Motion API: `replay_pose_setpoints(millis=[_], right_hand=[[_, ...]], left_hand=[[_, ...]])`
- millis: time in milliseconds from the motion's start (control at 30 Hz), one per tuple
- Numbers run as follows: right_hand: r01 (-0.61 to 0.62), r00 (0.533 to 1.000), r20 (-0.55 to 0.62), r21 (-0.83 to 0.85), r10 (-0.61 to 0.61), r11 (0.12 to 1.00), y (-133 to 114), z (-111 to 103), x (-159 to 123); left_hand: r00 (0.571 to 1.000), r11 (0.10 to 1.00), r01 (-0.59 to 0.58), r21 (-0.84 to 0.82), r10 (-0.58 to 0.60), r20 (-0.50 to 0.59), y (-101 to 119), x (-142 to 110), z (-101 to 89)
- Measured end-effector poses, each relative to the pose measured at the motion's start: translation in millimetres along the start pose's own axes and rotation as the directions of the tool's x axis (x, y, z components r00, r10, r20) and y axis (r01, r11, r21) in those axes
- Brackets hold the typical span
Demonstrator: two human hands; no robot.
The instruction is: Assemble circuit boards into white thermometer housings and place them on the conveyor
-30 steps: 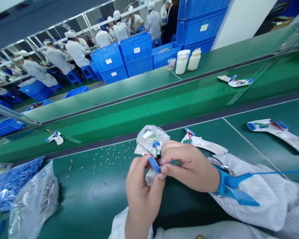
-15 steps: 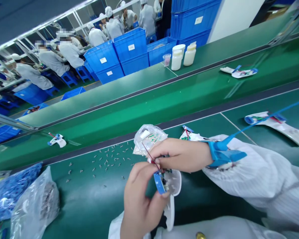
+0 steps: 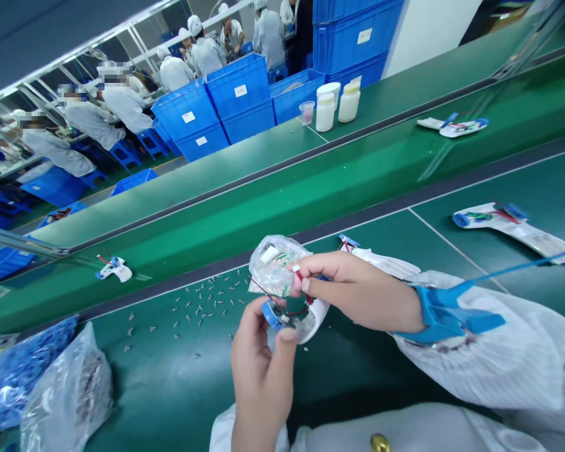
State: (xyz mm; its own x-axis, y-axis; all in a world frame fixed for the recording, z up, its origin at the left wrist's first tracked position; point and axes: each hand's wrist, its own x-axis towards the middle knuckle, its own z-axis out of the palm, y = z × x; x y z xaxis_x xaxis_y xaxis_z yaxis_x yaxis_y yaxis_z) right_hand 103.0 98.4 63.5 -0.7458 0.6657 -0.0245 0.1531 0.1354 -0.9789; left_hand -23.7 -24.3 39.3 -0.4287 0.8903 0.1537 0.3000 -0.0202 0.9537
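Note:
My left hand (image 3: 258, 370) is closed round a white device shell (image 3: 306, 320) with a blue round end and a small circuit board inside, held above the green bench. My right hand (image 3: 353, 289) pinches the red wire (image 3: 297, 274) that runs from the shell, fingers together just above it. A blue strap (image 3: 445, 314) with a blue cord wraps my right wrist. Right behind my hands lies a small clear bag of parts (image 3: 274, 267).
Several tiny metal parts (image 3: 202, 301) lie scattered on the bench (image 3: 169, 389). Bags of blue and metal pieces (image 3: 51, 383) sit at left. More white shells lie at right (image 3: 508, 223) and on the conveyor belt (image 3: 115, 269). Bottles (image 3: 336, 103), blue crates and other workers stand beyond.
My left hand has turned the shell so its blue end faces up-left. My right hand has shifted its pinch along the red wire and lifted slightly. The view has drifted.

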Motion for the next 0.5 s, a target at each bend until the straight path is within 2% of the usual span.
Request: replay_pose_setpoints(millis=[67, 233, 367, 500], right_hand=[[0.058, 0.996, -0.06, -0.08, -0.063, 0.995, -3.2, 2.0, -4.3], [0.201, 0.955, -0.157, -0.284, -0.252, 0.938, -7.5, 6.9, -9.8], [0.29, 0.94, -0.074, -0.34, -0.333, 0.894, -9.6, 7.4, -9.8], [0.392, 0.917, 0.082, -0.367, -0.391, 0.843, -12.7, -0.1, -8.3]], left_hand=[[0.99, 0.978, 0.137, -0.156, -0.14, -0.005, 0.3, 0.0, 5.8], [0.979, 0.938, 0.178, -0.298, -0.199, -0.039, 2.5, -1.4, 16.5], [0.984, 0.943, 0.137, -0.302, -0.166, -0.071, 1.7, -3.9, 18.0], [0.998, 0.967, 0.033, -0.252, -0.045, -0.041, -3.2, -6.5, 13.1]])
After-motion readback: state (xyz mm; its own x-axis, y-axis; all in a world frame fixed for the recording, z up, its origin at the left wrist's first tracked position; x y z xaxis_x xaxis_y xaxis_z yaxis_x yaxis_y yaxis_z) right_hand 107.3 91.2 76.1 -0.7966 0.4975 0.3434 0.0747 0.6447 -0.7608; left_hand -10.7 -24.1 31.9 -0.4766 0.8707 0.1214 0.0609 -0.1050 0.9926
